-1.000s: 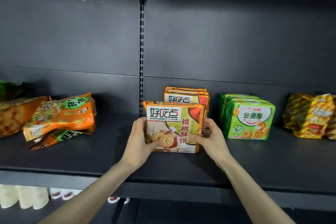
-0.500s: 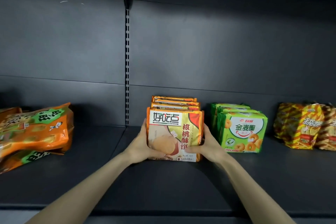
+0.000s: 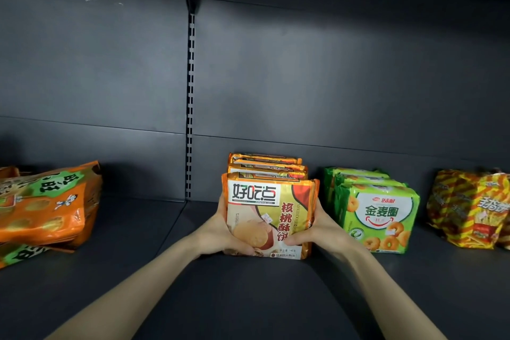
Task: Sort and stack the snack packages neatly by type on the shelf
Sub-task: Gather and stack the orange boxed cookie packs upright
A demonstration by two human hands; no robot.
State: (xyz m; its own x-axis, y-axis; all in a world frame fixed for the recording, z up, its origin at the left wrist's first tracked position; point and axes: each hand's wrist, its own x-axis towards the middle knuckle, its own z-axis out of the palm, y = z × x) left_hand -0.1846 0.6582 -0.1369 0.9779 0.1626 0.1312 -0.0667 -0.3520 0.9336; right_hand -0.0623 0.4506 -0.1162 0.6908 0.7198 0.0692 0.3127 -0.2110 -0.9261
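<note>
while the left hand (image 3: 220,232) and right hand (image 3: 317,229) gripped the sides of the front orange biscuit pack (image 3: 265,215), it stood upright on the shelf (image 3: 248,298) | step: likely squaring it against matching packs (image 3: 266,167) behind | next — needed a gentle push back, then release

Behind the front walnut-cookie pack (image 3: 270,218), the rest of its row (image 3: 266,165) shows only top edges, so the count there is uncertain. The left hand (image 3: 220,232) and right hand (image 3: 321,229) grip that pack's sides. Their fingers (image 3: 317,208) are mostly hidden behind it. The print along its bottom edge is too small to read. Just right of the fingers, the front green ring-biscuit pack (image 3: 380,218) covers most of those behind it. Farther right, the striped yellow-red bags (image 3: 469,215) are cut by the picture's edge. Well left of the fingers, the orange bags (image 3: 41,210) are cut likewise. Both forearms (image 3: 138,292) run out at the bottom edge.
</note>
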